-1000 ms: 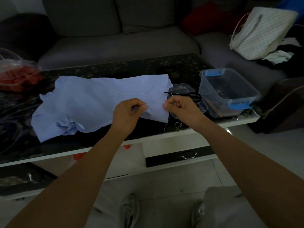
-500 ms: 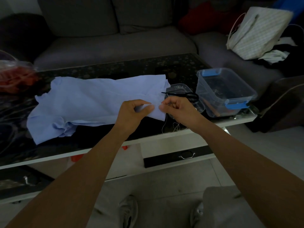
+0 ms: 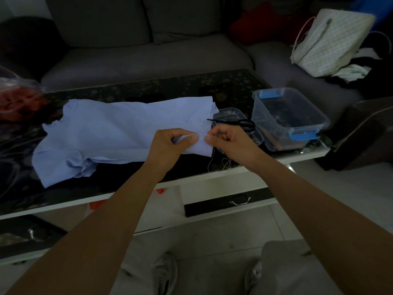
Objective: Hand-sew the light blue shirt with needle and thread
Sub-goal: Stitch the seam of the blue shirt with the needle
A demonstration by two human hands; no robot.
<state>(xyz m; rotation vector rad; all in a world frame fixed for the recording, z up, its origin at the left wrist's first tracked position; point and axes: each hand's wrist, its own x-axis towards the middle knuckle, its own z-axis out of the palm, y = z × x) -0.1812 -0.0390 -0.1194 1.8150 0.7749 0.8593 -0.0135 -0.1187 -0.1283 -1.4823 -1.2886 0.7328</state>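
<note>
light blue shirt (image 3: 117, 128): lies spread along the dark glass table (image 3: 148, 90), sleeves to the left, right-hand hem corner raised off the top and held between both hands.

left hand (image 3: 170, 143): clamped on the cloth; pinches a fold of the hem between thumb and curled fingers.

right hand (image 3: 229, 141): curled closed just beside the left, thumb and forefinger pressed together at the cloth edge. Appears to pinch the thread (image 3: 212, 160); needle too small and dim to make out.

thread: pale; hangs in loose loops below the right hand, over the table's near edge.

Change over the last second: narrows the gap between the two thumbs from a clear stretch of hem to almost touching. Same pinches on both sides.

Meaning for the task: reads as a stitch in hand, with the point probably being fed into the fold that the left pinch steadies. Leaves slack thread to pull through next. Stitches already made not discernible, so progress along the seam cannot be judged.

Also present: black scissors (image 3: 231, 122) across a small clear tub (image 3: 230, 112); clear box with blue clips (image 3: 297, 116) just beyond.
</note>
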